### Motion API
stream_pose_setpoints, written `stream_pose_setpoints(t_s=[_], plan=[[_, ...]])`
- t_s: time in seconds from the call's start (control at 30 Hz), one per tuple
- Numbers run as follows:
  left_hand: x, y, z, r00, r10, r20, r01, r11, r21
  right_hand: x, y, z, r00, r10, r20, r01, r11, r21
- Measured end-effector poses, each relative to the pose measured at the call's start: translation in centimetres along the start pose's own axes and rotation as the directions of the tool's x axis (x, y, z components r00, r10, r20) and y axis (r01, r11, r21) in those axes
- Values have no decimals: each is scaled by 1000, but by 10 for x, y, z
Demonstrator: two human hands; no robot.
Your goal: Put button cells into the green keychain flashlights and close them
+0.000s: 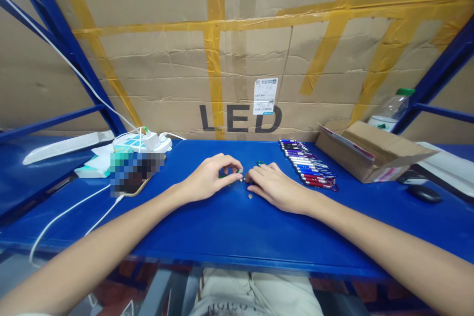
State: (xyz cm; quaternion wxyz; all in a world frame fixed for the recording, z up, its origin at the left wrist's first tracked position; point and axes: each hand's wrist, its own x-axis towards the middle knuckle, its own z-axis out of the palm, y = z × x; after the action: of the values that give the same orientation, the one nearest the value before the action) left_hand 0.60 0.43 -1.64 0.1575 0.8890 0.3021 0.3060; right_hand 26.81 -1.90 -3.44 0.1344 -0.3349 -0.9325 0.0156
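Observation:
Both my hands rest at the middle of the blue table (pixel 229 227). My left hand (pixel 213 175) has curled fingers pinched round a small green keychain flashlight (pixel 237 173). My right hand (pixel 272 185) lies just right of it, fingers bent and pressed together at a tiny part beside the flashlight's tip; what it grips is too small to name. A small round button cell (pixel 250 196) lies on the table below the fingertips. A green carabiner clip (pixel 261 163) peeks out behind my right hand.
A row of several red, blue and purple keychain flashlights (pixel 307 165) lies to the right. Further right are an open cardboard box (pixel 370 150), a plastic bottle (pixel 390 108) and a black mouse (pixel 424 192). A power strip (pixel 144 142), a phone (pixel 135 180) and a white cable (pixel 62 217) sit left.

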Motion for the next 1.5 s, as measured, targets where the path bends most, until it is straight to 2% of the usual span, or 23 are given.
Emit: stream_pose_setpoints(t_s=[0.27,1.13,1.5], plan=[[1,-1,1,1000,12,-4,-12,1000,1,0,-1,-1,1000,-17,5,17,999,-40],[1,0,1,1000,-1,20,1,1000,6,-1,0,0,1000,-19,19,18,999,45],[0,0,0,999,-13,47,12,1000,6,-1,-1,0,999,-29,19,29,999,25]])
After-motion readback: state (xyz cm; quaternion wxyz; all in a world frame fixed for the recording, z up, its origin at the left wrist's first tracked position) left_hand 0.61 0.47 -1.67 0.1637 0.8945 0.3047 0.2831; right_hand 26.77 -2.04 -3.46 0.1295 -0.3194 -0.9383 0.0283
